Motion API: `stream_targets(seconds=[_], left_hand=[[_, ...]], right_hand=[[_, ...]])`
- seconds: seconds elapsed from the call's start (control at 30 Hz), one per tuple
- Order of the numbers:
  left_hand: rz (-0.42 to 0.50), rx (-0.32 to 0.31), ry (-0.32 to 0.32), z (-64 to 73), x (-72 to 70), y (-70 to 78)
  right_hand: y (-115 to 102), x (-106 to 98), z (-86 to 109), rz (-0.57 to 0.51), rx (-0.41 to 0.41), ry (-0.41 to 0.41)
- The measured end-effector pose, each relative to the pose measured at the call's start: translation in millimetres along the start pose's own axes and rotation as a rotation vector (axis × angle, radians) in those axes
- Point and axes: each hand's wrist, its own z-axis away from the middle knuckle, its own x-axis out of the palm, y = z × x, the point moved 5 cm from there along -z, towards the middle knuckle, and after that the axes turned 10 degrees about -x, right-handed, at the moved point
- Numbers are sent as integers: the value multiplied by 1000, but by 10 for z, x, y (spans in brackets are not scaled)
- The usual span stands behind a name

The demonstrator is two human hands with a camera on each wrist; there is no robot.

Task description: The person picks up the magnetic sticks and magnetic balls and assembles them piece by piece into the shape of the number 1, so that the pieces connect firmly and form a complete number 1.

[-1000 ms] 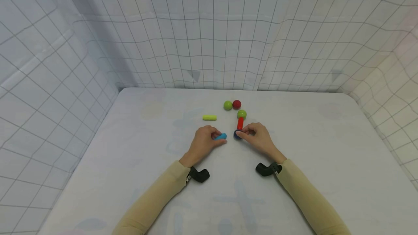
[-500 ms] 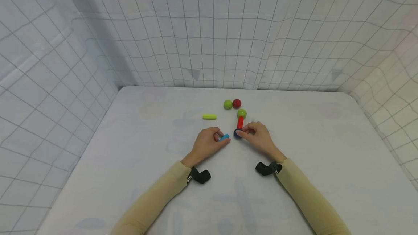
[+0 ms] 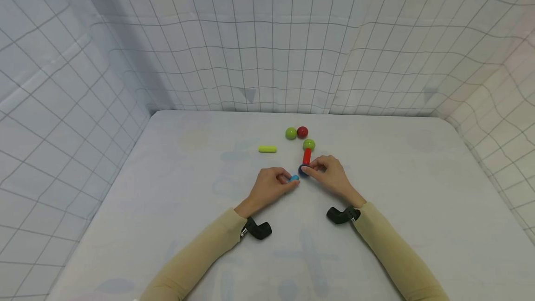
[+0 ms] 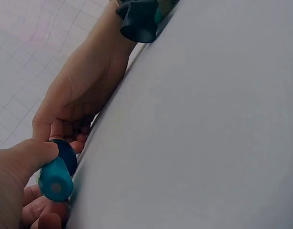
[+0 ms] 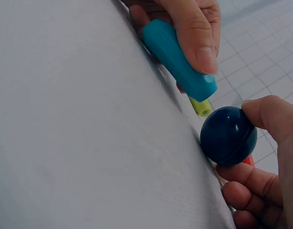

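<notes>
Between thumb and fingers, my left hand (image 3: 269,186) pinches a light blue rod (image 5: 172,55) with faceted sides. One end of it points at a glossy dark blue ball (image 5: 226,137), with a small gap between them in the right wrist view. My right hand (image 3: 333,178) holds that ball by thumb and fingers, low over the white surface. From the ball a red rod (image 3: 307,156) runs away from me to a green ball (image 3: 309,144), and the three appear joined in a line. In the left wrist view the light blue rod (image 4: 57,181) shows its end with a small round mark.
A yellow-green rod (image 3: 267,149) lies left of the red rod. Farther back, another green ball (image 3: 290,133) and a dark red ball (image 3: 302,132) sit side by side. White grid-patterned curtains (image 3: 267,50) rise behind and beside the white table (image 3: 188,189).
My left hand has moved right, bringing the light blue rod closer to the dark blue ball and turning it somewhat. The right hand stays in place, holding the ball.
</notes>
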Motion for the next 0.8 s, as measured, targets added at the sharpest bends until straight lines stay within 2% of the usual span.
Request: stream_targets(seconds=[0.1,0.2,0.3,0.37,0.47,0.53,0.6,0.7,0.8], left_hand=[[36,-8,-21,18,47,8],[89,-50,-56,28,79,4],[177,-92,-103,38,103,-2],[242,-121,-143,76,65,94],[321,-148,-175,85,79,102],[313,-168,-176,84,87,109],[288,-171,-162,52,144,28],[242,-179,-140,50,155,44],[238,-184,-128,51,169,59]], right_hand=[[4,3,-4,-2,1,0],[9,4,-8,-1,2,0],[5,8,-10,0,-5,0],[0,10,-10,-1,-13,1],[-8,8,-11,2,-18,2],[-12,5,-11,3,-17,2],[-17,1,-11,3,-14,2],[-23,-4,-8,-1,-12,1],[-24,-7,-2,1,-10,2]])
